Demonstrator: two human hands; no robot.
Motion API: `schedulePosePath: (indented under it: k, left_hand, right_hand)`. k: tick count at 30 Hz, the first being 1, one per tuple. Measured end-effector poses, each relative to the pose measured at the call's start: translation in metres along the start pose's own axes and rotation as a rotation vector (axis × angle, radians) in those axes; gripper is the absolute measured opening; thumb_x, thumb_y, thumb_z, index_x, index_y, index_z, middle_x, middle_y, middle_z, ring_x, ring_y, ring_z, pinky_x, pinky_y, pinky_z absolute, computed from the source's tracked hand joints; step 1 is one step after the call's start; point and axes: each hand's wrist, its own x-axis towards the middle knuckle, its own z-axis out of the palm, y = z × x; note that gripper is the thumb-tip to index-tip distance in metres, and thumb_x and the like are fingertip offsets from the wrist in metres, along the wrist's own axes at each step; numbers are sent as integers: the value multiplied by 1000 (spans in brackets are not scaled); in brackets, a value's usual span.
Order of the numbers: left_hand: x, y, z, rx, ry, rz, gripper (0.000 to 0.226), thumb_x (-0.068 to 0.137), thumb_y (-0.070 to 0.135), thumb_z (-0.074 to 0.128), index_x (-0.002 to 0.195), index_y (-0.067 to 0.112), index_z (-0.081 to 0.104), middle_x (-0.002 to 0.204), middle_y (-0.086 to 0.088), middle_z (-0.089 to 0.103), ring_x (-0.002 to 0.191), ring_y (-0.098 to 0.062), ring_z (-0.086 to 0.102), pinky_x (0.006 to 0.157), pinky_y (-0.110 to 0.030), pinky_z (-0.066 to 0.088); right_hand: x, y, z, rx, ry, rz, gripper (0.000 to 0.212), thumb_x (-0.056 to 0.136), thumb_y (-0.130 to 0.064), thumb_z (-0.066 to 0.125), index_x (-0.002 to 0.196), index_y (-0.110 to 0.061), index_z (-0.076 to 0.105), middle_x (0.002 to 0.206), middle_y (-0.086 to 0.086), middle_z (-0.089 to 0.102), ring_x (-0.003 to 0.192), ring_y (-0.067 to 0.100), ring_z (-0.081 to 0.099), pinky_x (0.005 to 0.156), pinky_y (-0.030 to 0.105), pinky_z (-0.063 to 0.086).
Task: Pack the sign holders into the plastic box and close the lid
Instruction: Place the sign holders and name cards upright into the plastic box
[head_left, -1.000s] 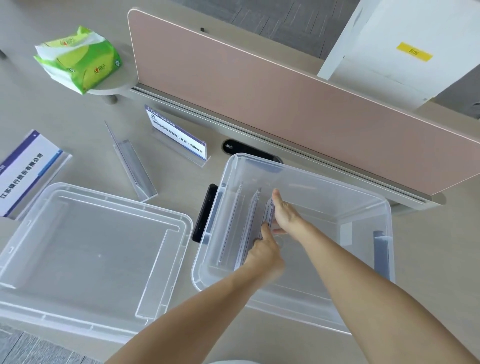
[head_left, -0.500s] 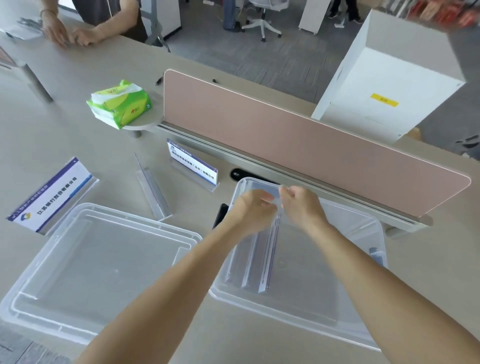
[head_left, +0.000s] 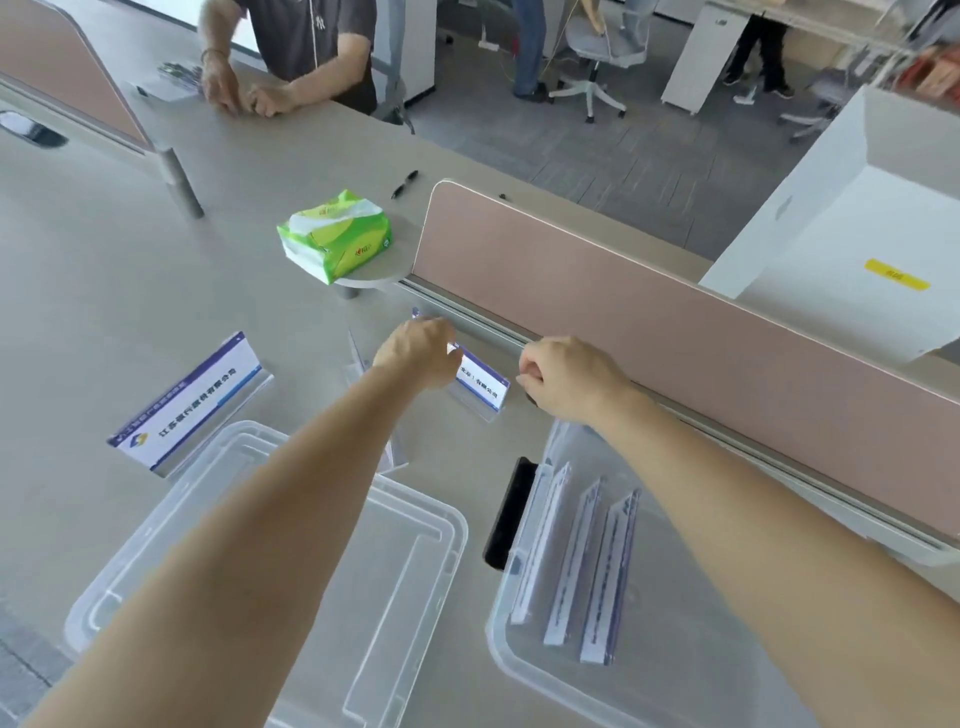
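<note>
A clear plastic box (head_left: 675, 675) with a black latch (head_left: 506, 512) sits at the lower right and holds three sign holders (head_left: 576, 561) on their sides. Its clear lid (head_left: 415, 545) lies to the left. Beyond the box stands a small sign holder (head_left: 483, 384) with a blue and white card. My left hand (head_left: 418, 353) is over its left end, fingers curled on it. My right hand (head_left: 566, 376) hovers just right of that holder, fingers curled and holding nothing. Another clear holder (head_left: 358, 364) is mostly hidden under my left arm. A larger sign holder (head_left: 192, 400) stands at the left.
A pink desk divider (head_left: 649, 312) runs behind the box. A green tissue pack (head_left: 335, 236) sits on a small round shelf. A black pen (head_left: 404, 184) lies beyond it. A white cabinet (head_left: 841, 234) stands at the right. Another person's hands (head_left: 244, 96) rest on the far desk edge.
Both hands have left the box, where they were setting a holder down, and reached forward to the small standing sign holder. The camera has tilted up.
</note>
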Motion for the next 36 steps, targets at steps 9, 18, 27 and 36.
schedulePosePath:
  k: [9, 18, 27, 36]
  left_hand:
    - [99, -34, 34, 466, -57, 464, 46, 88, 7, 52, 131, 23, 54, 125, 2, 53, 118, -21, 46, 92, -32, 43]
    - [137, -56, 68, 641, -84, 515, 30, 89, 14, 56, 114, 27, 65, 105, 7, 68, 107, -22, 58, 98, -31, 35]
    - [122, -44, 55, 714, -63, 525, 21, 93, 20, 55, 113, 21, 61, 101, 5, 67, 98, -22, 60, 82, -30, 41]
    - [47, -13, -7, 574, 198, 599, 10, 87, 16, 62, 96, 20, 64, 83, -1, 67, 89, -28, 62, 68, -31, 40]
  right_hand:
    - [87, 6, 61, -50, -143, 87, 34, 96, -38, 56, 118, -12, 60, 119, 9, 63, 104, 32, 63, 76, 34, 47]
    - [123, 14, 108, -109, -221, 2, 28, 95, -36, 58, 109, -11, 59, 103, 12, 67, 94, 34, 66, 65, 32, 40]
    - [127, 27, 97, -55, -200, 63, 13, 92, -14, 60, 105, -13, 61, 105, 12, 66, 93, 36, 65, 65, 32, 38]
    - [72, 9, 18, -91, -78, 80, 11, 92, -27, 56, 97, -18, 56, 91, 7, 58, 81, 31, 56, 66, 32, 40]
